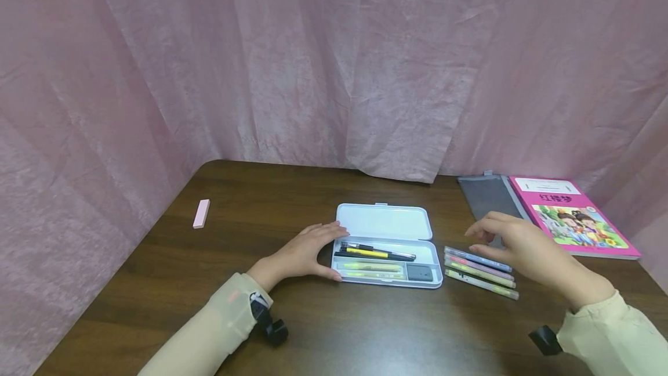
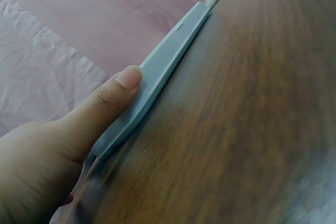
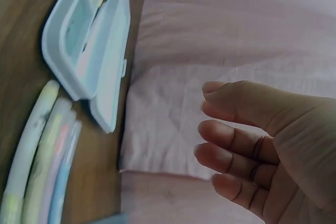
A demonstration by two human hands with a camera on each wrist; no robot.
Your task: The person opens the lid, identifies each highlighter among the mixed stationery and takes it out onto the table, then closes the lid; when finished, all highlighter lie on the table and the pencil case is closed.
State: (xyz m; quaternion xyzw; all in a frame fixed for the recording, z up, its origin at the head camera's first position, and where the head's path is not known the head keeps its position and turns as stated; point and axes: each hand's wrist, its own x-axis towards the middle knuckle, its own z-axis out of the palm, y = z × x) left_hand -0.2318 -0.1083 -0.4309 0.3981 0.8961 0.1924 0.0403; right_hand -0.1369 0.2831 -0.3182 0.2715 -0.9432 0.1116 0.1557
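A pale blue pencil case (image 1: 383, 222) lies with its lid folded back. In it are several dark and yellow pens (image 1: 376, 253), yellow highlighters (image 1: 373, 267) and a grey block (image 1: 419, 273). My left hand (image 1: 308, 251) holds the case by its left end; in the left wrist view the thumb (image 2: 121, 85) presses the front wall. Right of the case lie several pens side by side, the nearest a pale highlighter (image 1: 481, 285). Over their far ends hovers my right hand (image 1: 527, 248), fingers loosely bent, and the right wrist view shows nothing between its fingertips (image 3: 212, 129).
A pink eraser-like block (image 1: 201, 214) is on the left of the wooden table (image 1: 271, 202). At the back right, a pink book (image 1: 574, 219) rests beside a grey pouch (image 1: 487, 193). A pink curtain (image 1: 334, 62) hangs behind the table.
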